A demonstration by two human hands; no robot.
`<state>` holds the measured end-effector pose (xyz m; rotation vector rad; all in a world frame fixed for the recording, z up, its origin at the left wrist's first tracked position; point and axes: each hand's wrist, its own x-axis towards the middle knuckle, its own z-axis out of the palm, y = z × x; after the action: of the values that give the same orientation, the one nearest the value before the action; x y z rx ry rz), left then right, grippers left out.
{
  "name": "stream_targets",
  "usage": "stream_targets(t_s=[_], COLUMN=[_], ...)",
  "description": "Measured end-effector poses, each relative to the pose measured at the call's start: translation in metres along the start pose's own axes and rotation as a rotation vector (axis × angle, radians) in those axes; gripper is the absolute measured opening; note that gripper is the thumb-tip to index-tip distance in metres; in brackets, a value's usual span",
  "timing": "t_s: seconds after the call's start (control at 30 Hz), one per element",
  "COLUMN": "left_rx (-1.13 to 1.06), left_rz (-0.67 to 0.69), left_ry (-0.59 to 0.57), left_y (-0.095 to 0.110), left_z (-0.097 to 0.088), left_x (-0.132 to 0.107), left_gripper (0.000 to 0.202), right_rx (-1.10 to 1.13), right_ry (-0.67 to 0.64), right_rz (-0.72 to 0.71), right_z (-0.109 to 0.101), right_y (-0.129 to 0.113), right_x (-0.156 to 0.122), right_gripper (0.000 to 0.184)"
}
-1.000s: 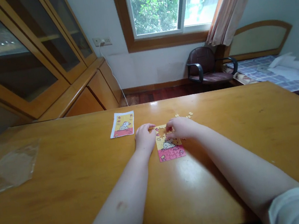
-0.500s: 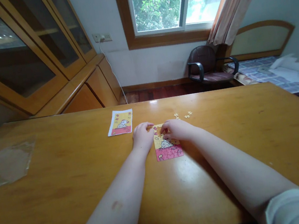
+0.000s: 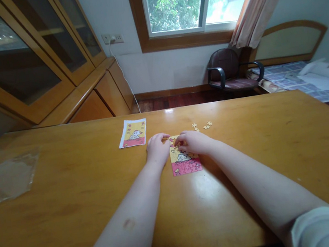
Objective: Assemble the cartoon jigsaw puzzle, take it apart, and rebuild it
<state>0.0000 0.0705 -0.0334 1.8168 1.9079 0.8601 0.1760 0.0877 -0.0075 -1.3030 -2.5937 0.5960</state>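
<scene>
A small jigsaw puzzle [image 3: 186, 167] lies flat on the wooden table, with a pink lower part, a yellow upper part and a white cartoon animal. My left hand [image 3: 158, 149] rests against its upper left edge, fingers stretched forward and thumb apart. Over the puzzle's upper part, my right hand [image 3: 192, 141] has its fingers bent together and pointing down. Whatever is between those fingertips is hidden, and the hand covers the puzzle's upper right. Several loose puzzle pieces [image 3: 206, 127] lie just beyond my right hand. Left of my left hand is a reference picture card [image 3: 135, 134] showing the same design.
A clear plastic bag [image 3: 10, 177] lies at the left of the table [image 3: 104, 215]. Past the far edge stand a wooden cabinet [image 3: 81, 84], an armchair [image 3: 227, 68] and a bed [image 3: 289, 69]. A white cord [image 3: 123, 74] hangs from a wall socket.
My right fingertips have shifted slightly left over the upper part of the puzzle, where a small gap seen before looks covered. My left hand stays at the puzzle's edge. The view tilts slightly.
</scene>
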Motion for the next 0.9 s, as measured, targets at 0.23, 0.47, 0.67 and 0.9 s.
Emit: stream_targets(t_s=[0.23, 0.47, 0.67, 0.9], left_rx=[0.011, 0.003, 0.004, 0.005], left_rz=[0.009, 0.008, 0.008, 0.004], left_ry=[0.003, 0.005, 0.005, -0.002], left_y=[0.0000, 0.0010, 0.0009, 0.0007], left_z=[0.0007, 0.0002, 0.0004, 0.0002], left_x=[0.0001, -0.0001, 0.0000, 0.0002], left_gripper=[0.027, 0.026, 0.026, 0.026], right_rx=[-0.005, -0.060, -0.046, 0.062], right_ry=[0.019, 0.027, 0.025, 0.076], right_rz=[0.009, 0.060, 0.046, 0.023], right_z=[0.0005, 0.0007, 0.0048, 0.0074], right_y=[-0.0015, -0.0037, -0.0081, -0.0087], right_x=[-0.0003, 0.0003, 0.0014, 0.0015], right_gripper=[0.019, 0.023, 0.019, 0.018])
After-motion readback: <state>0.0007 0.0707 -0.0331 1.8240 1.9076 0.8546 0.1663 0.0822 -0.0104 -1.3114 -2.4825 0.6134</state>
